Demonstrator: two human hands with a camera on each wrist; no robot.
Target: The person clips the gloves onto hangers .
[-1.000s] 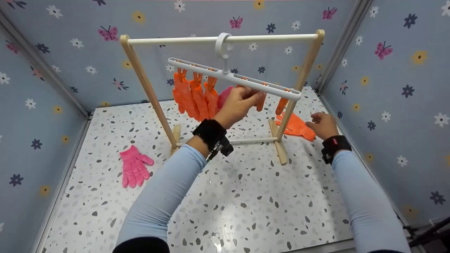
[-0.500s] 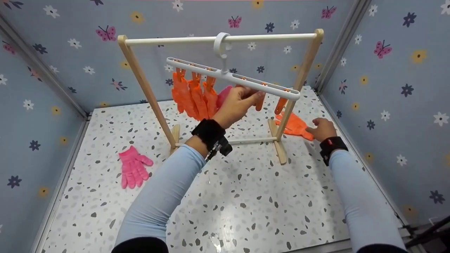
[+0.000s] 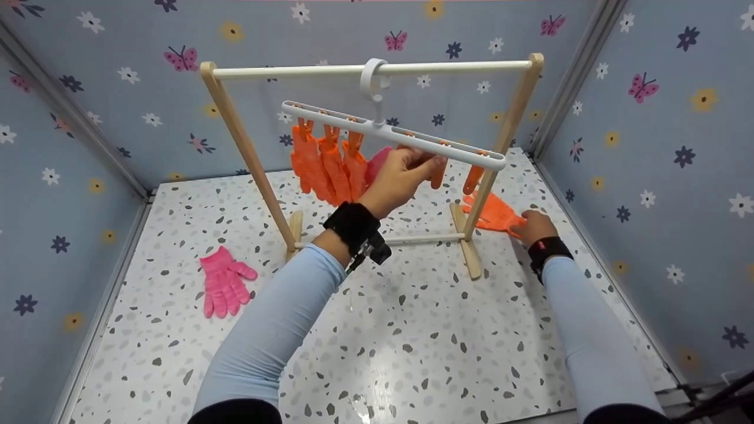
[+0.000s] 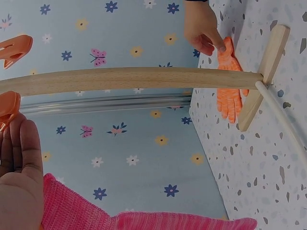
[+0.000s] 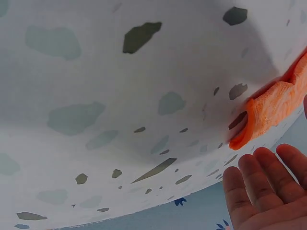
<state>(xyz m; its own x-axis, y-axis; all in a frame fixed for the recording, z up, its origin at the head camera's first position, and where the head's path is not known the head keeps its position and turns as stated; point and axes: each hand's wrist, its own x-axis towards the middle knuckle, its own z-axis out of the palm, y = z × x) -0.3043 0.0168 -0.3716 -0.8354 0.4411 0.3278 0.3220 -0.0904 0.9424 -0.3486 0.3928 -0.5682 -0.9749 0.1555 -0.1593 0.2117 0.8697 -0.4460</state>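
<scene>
From a tilted white clip hanger hang three orange gloves and a pink glove, partly hidden behind my left hand in the head view. My left hand is under the hanger's right half, fingers bent, holding an orange clip. Another orange clip hangs bare farther right. On the white speckled surface at right lies an orange glove, its cuff towards me. My right hand is right at that cuff; the right wrist view shows its fingers extended beside the cuff.
The hanger hooks over the top bar of a wooden rack. The rack's right post stands between my hands. A second pink glove lies flat at left. Patterned walls enclose the surface.
My right hand has moved down and left to the orange glove's cuff. My left hand has stayed at the hanger, and the gloves have kept their places.
</scene>
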